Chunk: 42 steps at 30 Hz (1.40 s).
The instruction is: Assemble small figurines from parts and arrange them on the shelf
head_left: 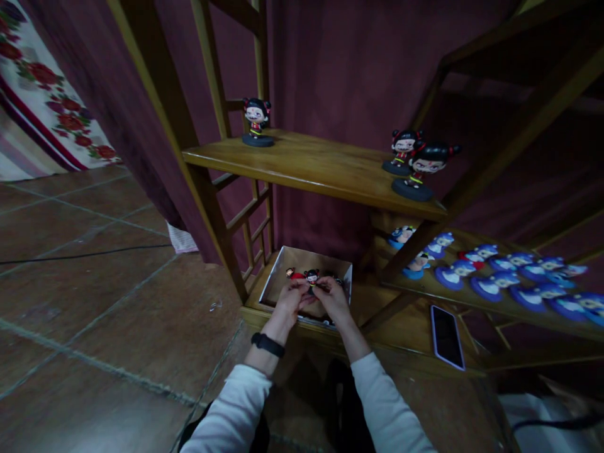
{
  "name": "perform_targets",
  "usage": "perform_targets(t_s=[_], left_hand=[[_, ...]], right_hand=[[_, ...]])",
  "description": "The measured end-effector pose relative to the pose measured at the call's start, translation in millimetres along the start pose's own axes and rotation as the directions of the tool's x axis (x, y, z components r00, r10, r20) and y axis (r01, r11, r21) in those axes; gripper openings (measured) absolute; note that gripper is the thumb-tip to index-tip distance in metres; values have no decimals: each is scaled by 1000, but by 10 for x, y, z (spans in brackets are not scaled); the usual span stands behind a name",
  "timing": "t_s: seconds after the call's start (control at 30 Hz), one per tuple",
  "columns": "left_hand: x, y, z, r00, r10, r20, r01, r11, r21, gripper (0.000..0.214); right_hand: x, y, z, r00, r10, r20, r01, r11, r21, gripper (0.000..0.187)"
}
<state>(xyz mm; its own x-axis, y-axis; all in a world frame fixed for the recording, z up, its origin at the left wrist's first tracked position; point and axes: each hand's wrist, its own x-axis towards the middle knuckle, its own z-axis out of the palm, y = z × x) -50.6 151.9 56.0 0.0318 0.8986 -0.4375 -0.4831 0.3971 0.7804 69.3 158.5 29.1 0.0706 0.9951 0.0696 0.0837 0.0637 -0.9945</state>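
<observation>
Both hands are over a shallow white-edged cardboard box (270, 284) on the bottom shelf. Between them is a small black-haired figurine (311, 277), held upright. My left hand (293, 298) closes its fingers on the figurine's left and lower side. From the right, my right hand (332, 298) grips the same figurine with bent fingers. A red figurine (294, 274) lies in the box to the left. Another dark-haired figurine (336, 279) is partly hidden behind my right hand.
Above the box, a wooden shelf (311, 157) carries a figurine (256, 119) at left and two figurines (427, 170) at right. Several blue-and-white figurines (495, 283) stand on the right shelf. A phone (447, 336) lies on the lower board. Wooden posts (189, 141) frame the shelves.
</observation>
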Motion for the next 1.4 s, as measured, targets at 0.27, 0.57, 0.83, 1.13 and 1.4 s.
perform_targets(t_s=[0.27,0.57,0.83,1.13,1.4], left_hand=[[9,-62,51,994,108,-28,-107,994,34,18],[8,-79,73,989,144,-35,-143,989,24,18],[18,-93,49,995,83,-56,-81,996,27,16],[-16,16,-8,991,112,67,-118,988,95,28],[-4,38,-26,976,164,143,-175,982,66,27]], right_hand=[[-54,-120,-17,996,78,-39,-77,997,16,13],[-40,-77,-26,990,128,-65,-121,987,103,13],[-36,-93,-36,990,138,-23,-135,985,112,15],[-38,-106,-61,996,73,52,-79,987,138,21],[41,-29,-61,999,39,21,-41,997,65,21]])
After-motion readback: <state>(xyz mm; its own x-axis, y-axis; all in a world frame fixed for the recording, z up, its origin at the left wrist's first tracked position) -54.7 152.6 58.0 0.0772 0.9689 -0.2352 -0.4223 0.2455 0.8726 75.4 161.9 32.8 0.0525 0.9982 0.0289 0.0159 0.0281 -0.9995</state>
